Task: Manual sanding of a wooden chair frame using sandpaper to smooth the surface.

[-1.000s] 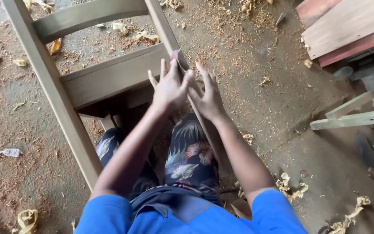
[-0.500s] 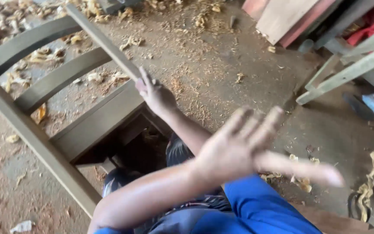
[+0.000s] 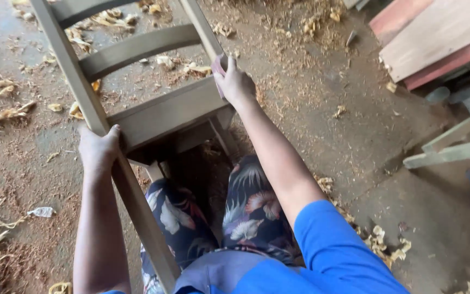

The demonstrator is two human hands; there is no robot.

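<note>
An unfinished wooden chair frame (image 3: pixel 153 114) lies tipped back over my lap, its curved back slats pointing away from me. My left hand (image 3: pixel 99 149) grips the frame's left upright rail. My right hand (image 3: pixel 235 81) presses a small pinkish piece of sandpaper (image 3: pixel 218 66) against the right upright rail, just above the seat rail. My legs in flower-print trousers show beneath the frame.
The concrete floor (image 3: pixel 322 109) is strewn with sawdust and curled wood shavings. Reddish and pale boards (image 3: pixel 436 38) are stacked at the upper right. Pale wooden bars (image 3: pixel 452 144) of another frame lie at the right edge.
My left hand swung from the right of the view to the left rail and took hold of it. My right hand slid up the right rail, and the view steadied.
</note>
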